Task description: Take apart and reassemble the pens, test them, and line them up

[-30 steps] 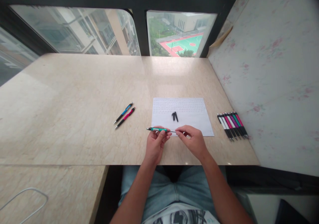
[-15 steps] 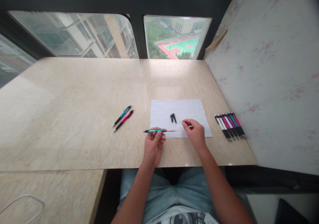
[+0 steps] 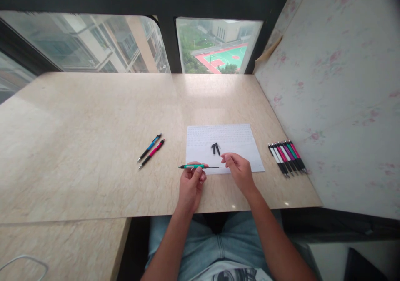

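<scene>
My left hand (image 3: 191, 180) pinches a green pen (image 3: 193, 166) and holds it level above the table's near edge, its thin dark refill sticking out to the right. My right hand (image 3: 238, 169) hovers just right of the refill's tip, fingers curled in a pinch; what they hold, if anything, is too small to see. Both hands sit at the near edge of a white sheet of paper (image 3: 231, 137) with faint writing. Two small black pen parts (image 3: 215, 148) lie side by side on the sheet, just beyond my right hand.
A blue pen (image 3: 150, 144) and a pink pen (image 3: 152, 151) lie together to the left on the beige marble table (image 3: 93, 147). Several pens (image 3: 287, 156) lie in a row at the right, close to the papered wall (image 3: 337, 85). Windows run along the far edge.
My right hand drew away from the refill's tip toward the sheet, then came back left and nearer to it. The left hand keeps the green pen almost still.
</scene>
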Available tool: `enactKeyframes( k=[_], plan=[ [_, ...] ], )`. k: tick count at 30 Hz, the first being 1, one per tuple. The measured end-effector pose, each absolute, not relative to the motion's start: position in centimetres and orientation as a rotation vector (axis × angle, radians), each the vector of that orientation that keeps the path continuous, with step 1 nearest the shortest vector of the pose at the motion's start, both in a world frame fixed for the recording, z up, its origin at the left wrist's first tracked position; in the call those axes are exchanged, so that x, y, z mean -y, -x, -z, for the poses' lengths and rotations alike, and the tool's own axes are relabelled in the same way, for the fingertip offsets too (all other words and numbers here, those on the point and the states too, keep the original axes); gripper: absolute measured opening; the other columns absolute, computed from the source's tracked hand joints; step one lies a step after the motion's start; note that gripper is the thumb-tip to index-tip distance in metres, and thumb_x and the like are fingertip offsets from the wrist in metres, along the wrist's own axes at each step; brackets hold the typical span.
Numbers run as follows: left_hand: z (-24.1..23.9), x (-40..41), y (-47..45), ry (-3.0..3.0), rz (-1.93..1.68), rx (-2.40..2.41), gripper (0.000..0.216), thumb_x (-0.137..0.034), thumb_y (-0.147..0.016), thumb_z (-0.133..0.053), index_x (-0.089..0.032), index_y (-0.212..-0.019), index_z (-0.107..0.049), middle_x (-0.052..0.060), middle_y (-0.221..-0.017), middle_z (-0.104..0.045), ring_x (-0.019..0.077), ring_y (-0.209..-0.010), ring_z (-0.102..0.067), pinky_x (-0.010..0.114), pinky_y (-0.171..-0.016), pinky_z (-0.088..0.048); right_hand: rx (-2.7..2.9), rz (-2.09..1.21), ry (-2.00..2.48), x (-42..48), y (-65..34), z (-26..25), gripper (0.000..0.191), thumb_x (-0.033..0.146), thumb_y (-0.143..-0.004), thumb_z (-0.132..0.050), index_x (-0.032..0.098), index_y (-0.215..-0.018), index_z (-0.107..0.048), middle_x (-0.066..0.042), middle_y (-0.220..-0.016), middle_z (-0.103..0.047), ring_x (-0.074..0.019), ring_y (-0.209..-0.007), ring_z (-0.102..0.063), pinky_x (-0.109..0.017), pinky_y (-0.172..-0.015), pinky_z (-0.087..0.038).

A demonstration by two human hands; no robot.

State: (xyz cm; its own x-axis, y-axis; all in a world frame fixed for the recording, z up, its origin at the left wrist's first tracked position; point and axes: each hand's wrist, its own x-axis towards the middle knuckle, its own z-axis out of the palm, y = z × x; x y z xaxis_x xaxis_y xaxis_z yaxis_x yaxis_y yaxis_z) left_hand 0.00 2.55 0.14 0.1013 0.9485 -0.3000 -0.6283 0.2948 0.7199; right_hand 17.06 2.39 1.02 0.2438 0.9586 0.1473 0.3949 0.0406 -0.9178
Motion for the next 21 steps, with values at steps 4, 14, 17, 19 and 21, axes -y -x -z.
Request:
enactKeyframes(
  k=[4, 14, 17, 19, 21],
  plan=[
    [-0.3, -2.5, 0.0, -0.487, -1.211, -0.851, 0.023, -0.023, -0.079, -0.079, -0.018, -0.094, -0.063, 0.006, -0.090, -0.073, 0.0058, -0.061, -0.053, 0.019, -0.060, -0.042, 1.577, -0.803, 1.435, -0.8, -16.8, -2.6, 0.020, 0.033, -0.093, -0.057, 0.021, -0.085, -0.071, -0.005, -0.082, -0.071, -0.0183, -0.074, -0.064, -0.029, -0.062, -0.048],
    [-0.1, -2.5, 0.0, -0.458, -1.245, -0.862, 0.024, -0.025, -0.077, -0.080, -0.018, -0.094, -0.065, 0.006, -0.090, -0.073, 0.0057, -0.061, -0.052, 0.018, -0.057, -0.040, 1.581, -0.742, 1.568, 1.8, -20.3, -1.4, 0.016, 0.029, -0.090, -0.059, 0.021, -0.080, -0.067, -0.003, -0.076, -0.069, -0.0171, -0.066, -0.060, -0.029, -0.060, -0.048],
    [0.0, -2.5, 0.0, -0.445, -1.241, -0.844, 0.022, -0.025, -0.078, -0.080, -0.018, -0.093, -0.065, 0.005, -0.090, -0.073, 0.0053, -0.062, -0.052, 0.017, -0.056, -0.039, 1.435, -0.695, 1.677, 2.4, -20.7, -0.4, 0.019, 0.034, -0.090, -0.060, 0.021, -0.081, -0.069, -0.004, -0.078, -0.071, -0.0177, -0.064, -0.061, -0.030, -0.060, -0.049],
    [0.0, -2.5, 0.1, -0.443, -1.239, -0.838, 0.021, -0.024, -0.078, -0.080, -0.018, -0.093, -0.066, 0.005, -0.090, -0.073, 0.0052, -0.062, -0.052, 0.017, -0.057, -0.039, 1.374, -0.586, 1.758, 2.2, -20.5, 0.0, 0.020, 0.035, -0.090, -0.059, 0.020, -0.081, -0.070, -0.005, -0.078, -0.072, -0.0188, -0.065, -0.063, -0.032, -0.061, -0.049],
    [0.0, -2.5, 0.1, -0.446, -1.242, -0.841, 0.021, -0.024, -0.078, -0.080, -0.019, -0.093, -0.066, 0.005, -0.090, -0.073, 0.0055, -0.062, -0.052, 0.018, -0.056, -0.039, 1.360, -0.447, 1.820, 1.5, -20.2, 0.1, 0.022, 0.035, -0.090, -0.058, 0.020, -0.080, -0.070, -0.006, -0.078, -0.072, -0.0200, -0.066, -0.063, -0.033, -0.064, -0.049]
  ],
)
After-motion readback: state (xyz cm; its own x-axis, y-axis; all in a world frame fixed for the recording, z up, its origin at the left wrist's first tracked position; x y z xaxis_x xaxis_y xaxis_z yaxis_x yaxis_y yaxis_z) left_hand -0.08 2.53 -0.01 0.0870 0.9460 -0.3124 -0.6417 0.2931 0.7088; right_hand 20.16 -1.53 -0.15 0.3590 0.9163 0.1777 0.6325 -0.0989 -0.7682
